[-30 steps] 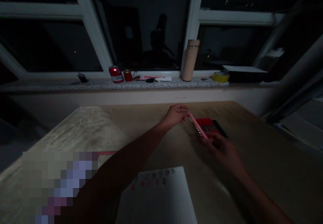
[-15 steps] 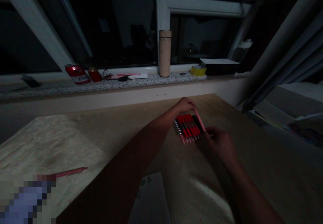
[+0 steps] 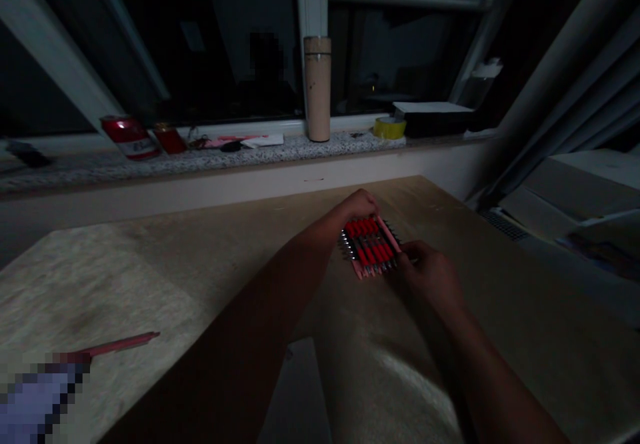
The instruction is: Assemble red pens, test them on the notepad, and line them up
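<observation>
A slim pink pencil (image 3: 388,234) lies along the right side of a layered stack of pens (image 3: 369,247) on the table. The stack shows several red pens side by side, with dark and silver pen ends at its sides and pink tips at the near edge. My left hand (image 3: 361,204) pinches the pencil's far end above the stack. My right hand (image 3: 429,272) has its fingers closed on the near end. Part of the stack is hidden by my left hand and wrist.
Another pink pencil (image 3: 123,345) lies on the table at left, near a pixelated patch. A pale sheet or board (image 3: 300,391) sits under my left forearm. Along the windowsill stand a red can (image 3: 131,139), a jar (image 3: 170,139), a flask (image 3: 318,91) and yellow tape (image 3: 389,128).
Both hands have lowered the pink pencil onto the right side of the stack; it was held tilted a little above before. The view has shifted slightly.
</observation>
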The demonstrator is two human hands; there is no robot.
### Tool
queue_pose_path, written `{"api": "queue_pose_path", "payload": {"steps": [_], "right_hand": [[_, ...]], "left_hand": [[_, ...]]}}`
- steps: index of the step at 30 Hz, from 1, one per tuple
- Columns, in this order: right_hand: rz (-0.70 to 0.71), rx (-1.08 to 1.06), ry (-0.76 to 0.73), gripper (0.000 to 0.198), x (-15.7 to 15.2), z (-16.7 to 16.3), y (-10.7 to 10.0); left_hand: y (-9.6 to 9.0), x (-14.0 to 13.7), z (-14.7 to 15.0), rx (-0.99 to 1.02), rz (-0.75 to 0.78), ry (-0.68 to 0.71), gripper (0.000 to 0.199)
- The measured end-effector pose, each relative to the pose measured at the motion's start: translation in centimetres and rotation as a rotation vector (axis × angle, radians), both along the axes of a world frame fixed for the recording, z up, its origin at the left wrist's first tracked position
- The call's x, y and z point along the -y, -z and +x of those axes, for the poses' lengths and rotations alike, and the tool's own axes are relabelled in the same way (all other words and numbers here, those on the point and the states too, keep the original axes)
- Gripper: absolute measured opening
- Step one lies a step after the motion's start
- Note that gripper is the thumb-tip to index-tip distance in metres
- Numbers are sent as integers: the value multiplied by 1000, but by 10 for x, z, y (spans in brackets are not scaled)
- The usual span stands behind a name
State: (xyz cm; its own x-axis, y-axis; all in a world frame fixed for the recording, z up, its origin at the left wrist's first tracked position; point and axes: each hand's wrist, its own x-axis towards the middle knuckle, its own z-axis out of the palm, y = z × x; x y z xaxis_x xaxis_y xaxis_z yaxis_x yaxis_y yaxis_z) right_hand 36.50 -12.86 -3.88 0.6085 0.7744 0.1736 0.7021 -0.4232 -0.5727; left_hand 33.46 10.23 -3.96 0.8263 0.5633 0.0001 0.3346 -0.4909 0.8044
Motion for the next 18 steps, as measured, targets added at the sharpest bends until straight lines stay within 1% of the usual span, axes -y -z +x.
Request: {"api": "queue_pose_path", "payload": {"steps": [8,14,18], "right_hand": [[-32,18,-9,29,0,0,0],[-73,20,-3,28,-1,-2,-3],[-59,6,-13,27,-1,-3,-2]], "left_hand": [[9,-1,2,-19,29,-15,15],[18,-7,1,-9,23,9,17],[20,-9,1,-13,8,17,18]]}}
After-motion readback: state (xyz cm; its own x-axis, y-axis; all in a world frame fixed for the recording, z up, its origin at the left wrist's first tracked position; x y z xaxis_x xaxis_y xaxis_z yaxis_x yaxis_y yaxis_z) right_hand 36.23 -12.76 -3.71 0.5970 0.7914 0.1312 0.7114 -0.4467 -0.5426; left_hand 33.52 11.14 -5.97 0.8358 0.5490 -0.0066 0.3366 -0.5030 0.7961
